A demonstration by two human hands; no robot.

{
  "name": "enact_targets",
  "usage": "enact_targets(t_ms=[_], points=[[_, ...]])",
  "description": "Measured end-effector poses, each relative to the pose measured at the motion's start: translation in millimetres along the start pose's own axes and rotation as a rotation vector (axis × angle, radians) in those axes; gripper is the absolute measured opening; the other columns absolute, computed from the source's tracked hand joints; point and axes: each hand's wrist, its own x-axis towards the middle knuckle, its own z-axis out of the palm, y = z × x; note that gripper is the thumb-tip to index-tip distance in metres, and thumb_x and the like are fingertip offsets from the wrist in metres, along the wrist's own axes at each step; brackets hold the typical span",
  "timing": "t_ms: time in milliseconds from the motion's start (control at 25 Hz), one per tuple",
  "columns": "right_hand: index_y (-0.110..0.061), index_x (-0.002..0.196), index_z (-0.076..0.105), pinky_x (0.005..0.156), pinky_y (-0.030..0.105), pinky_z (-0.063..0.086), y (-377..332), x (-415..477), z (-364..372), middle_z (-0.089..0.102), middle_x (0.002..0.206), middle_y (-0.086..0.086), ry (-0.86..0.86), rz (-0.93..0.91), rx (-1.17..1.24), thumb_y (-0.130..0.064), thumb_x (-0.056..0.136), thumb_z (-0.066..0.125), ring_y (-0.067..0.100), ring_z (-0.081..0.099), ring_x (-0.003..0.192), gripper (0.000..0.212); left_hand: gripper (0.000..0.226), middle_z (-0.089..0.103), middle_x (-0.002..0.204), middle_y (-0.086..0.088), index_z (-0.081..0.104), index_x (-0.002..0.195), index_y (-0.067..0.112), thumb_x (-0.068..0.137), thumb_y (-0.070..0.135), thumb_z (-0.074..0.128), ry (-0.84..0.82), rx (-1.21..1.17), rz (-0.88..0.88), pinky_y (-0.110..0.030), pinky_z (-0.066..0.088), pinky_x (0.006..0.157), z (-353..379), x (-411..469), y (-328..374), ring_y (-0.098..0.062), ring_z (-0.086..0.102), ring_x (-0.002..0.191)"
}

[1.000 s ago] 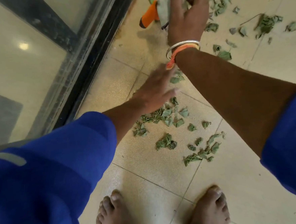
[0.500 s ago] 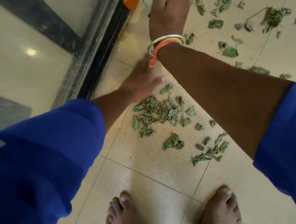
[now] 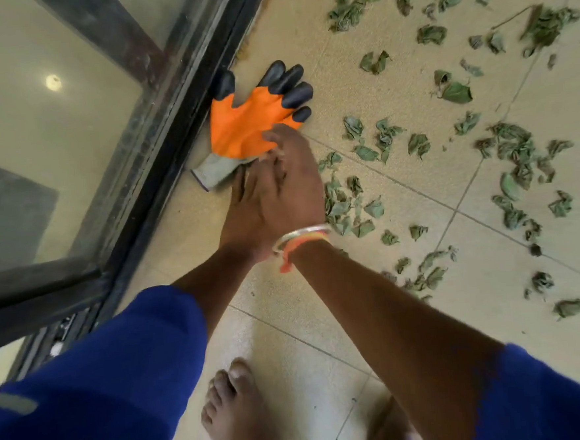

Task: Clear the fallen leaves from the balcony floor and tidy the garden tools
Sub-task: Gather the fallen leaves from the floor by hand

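Observation:
An orange work glove [image 3: 240,120] with black fingertips and a grey cuff lies flat on the tiled floor, against the black door track. My right hand [image 3: 293,185], with a metal bangle and an orange thread at the wrist, reaches over it with its fingertips resting on the orange palm. My left hand [image 3: 241,206] lies partly under the right one, its fingers stretched toward the grey cuff. Dry green leaves [image 3: 342,202] lie in a loose heap just right of my hands. More leaves [image 3: 514,156] are scattered across the tiles further right and further away.
A sliding glass door with a dark frame and track [image 3: 172,125] runs along the left side. My bare feet [image 3: 233,406] stand on the beige tiles at the bottom. A twig with leaves [image 3: 543,27] lies at the top right.
My right hand brought the glove down to the left and laid it flat by the door track. My left hand left the leaf heap and moved up to the glove's cuff.

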Motion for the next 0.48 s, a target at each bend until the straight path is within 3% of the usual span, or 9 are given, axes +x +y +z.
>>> enact_targets(t_ms=[80, 160, 240, 360, 480], points=[[-0.007, 0.102, 0.06, 0.085, 0.042, 0.046, 22, -32, -29, 0.059, 0.104, 0.008, 0.053, -0.079, -0.109, -0.01, 0.092, 0.057, 0.024, 0.054, 0.096, 0.011, 0.042, 0.055, 0.131, -0.029, 0.028, 0.131, 0.01, 0.092, 0.026, 0.028, -0.062, -0.025, 0.116, -0.069, 0.041, 0.096, -42, 59, 81, -0.043, 0.045, 0.127], [-0.011, 0.099, 0.055, 0.084, 0.046, 0.046, 41, -69, -47, 0.058, 0.102, 0.007, 0.022, -0.091, -0.239, -0.017, 0.093, 0.056, 0.022, 0.051, 0.098, 0.009, 0.054, 0.037, 0.154, -0.023, 0.019, 0.151, 0.005, 0.103, 0.025, 0.035, -0.062, 0.037, 0.669, -0.066, 0.027, 0.112, -91, 138, 170, -0.032, 0.024, 0.147], [-0.013, 0.113, 0.053, 0.104, 0.052, 0.04, 54, -103, -54, 0.056, 0.124, 0.012, -0.053, -0.121, -0.374, -0.024, 0.093, 0.053, 0.028, 0.049, 0.122, 0.024, 0.054, 0.022, 0.163, -0.013, 0.026, 0.155, 0.007, 0.105, 0.024, 0.039, -0.06, 0.259, 1.089, -0.05, 0.013, 0.124, -107, 188, 221, -0.023, 0.011, 0.154], [-0.012, 0.146, 0.036, 0.121, 0.056, 0.01, 52, -132, -37, 0.022, 0.16, 0.011, -0.358, -0.14, -0.656, -0.035, 0.092, 0.049, 0.031, 0.014, 0.15, 0.06, 0.048, 0.03, 0.158, -0.02, 0.034, 0.15, -0.001, 0.104, 0.014, 0.037, 0.079, 0.103, 1.1, -0.049, 0.022, 0.122, -120, 209, 212, -0.031, 0.022, 0.15], [-0.018, 0.157, 0.01, 0.12, 0.06, 0.002, 53, -125, -8, -0.003, 0.165, 0.005, -0.608, -0.331, -0.866, -0.048, 0.096, 0.043, 0.03, -0.003, 0.152, 0.075, 0.049, 0.029, 0.159, -0.019, 0.032, 0.151, -0.001, 0.107, 0.02, 0.035, 0.133, 0.125, 1.048, -0.043, 0.022, 0.123, -149, 212, 186, -0.028, 0.022, 0.151]])
